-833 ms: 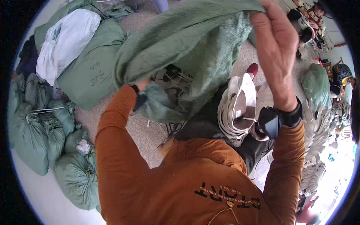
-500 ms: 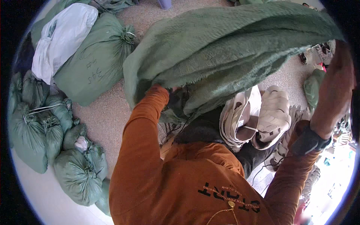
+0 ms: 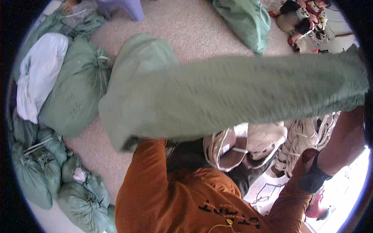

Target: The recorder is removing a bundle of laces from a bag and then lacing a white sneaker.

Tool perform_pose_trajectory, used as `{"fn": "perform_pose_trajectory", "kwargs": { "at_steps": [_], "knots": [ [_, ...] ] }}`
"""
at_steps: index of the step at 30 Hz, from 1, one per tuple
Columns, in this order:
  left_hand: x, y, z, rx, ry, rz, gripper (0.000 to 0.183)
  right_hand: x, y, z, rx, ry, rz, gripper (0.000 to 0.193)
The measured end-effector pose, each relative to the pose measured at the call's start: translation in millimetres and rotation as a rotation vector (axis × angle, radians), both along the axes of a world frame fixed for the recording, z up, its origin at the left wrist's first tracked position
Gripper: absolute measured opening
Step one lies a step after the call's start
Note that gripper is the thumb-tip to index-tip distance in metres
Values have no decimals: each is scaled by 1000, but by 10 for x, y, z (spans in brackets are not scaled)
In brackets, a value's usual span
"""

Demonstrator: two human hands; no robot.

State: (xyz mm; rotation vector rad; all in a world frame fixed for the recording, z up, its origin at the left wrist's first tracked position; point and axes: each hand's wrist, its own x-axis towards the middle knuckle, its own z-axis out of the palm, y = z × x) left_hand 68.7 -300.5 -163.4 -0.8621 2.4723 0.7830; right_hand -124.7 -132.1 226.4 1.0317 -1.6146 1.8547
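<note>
A large green woven sack [image 3: 233, 93] stretches across in front of me, slightly blurred by motion. Its far right end is lifted at the edge of the view, where my right hand [image 3: 355, 118] grips it; the fingers are mostly behind the cloth. A dark band circles that wrist. My left sleeve [image 3: 149, 155] runs up under the sack's lower left edge, so the left hand is covered and its fingers are hidden. Below the sack, by my legs, sits a pair of beige shoes [image 3: 266, 141] joined by a white tie.
Tied green sacks [image 3: 75, 93] and a white sack [image 3: 42, 73] are heaped on the left, with smaller green bundles [image 3: 83, 202] nearer. A purple stool [image 3: 124, 7] and another green sack [image 3: 248, 23] stand far off. More beige shoes [image 3: 303, 139] lie right. Another person [image 3: 307, 15] sits far right.
The sack has swung lower and nearer, its cloth pulled flatter and longer toward the right. My right hand has come down along the right edge. The view has shifted, showing the other person.
</note>
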Motion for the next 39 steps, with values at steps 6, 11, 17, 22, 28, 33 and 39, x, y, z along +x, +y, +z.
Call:
{"fn": "perform_pose_trajectory", "kwargs": {
  "at_steps": [6, 11, 17, 22, 28, 33, 39],
  "knots": [
    [-748, -645, 71, -61, 133, -45, 48, -1415, 870, 23, 147, -495, 297, 49],
    [-1009, -802, -218, -24, 173, -57, 48, -1630, 959, -311, 213, -595, 617, 64],
    [-993, -781, -505, 48, 194, -56, 48, -1535, 744, -706, 155, -544, 112, 77],
    [-655, -687, -408, 76, 214, -30, 48, -1621, 932, -834, 379, -491, 179, 64],
    [240, -228, -37, 110, 242, 64, 48, -1267, 734, -834, 546, -443, 428, 45],
    [1208, 556, 374, 161, 262, 175, 48, -1307, 441, -947, 581, -599, 692, 32],
    [1882, 738, 2052, 342, 399, 263, 50, -970, -139, -679, 352, -589, 919, 29]
  ]
}}
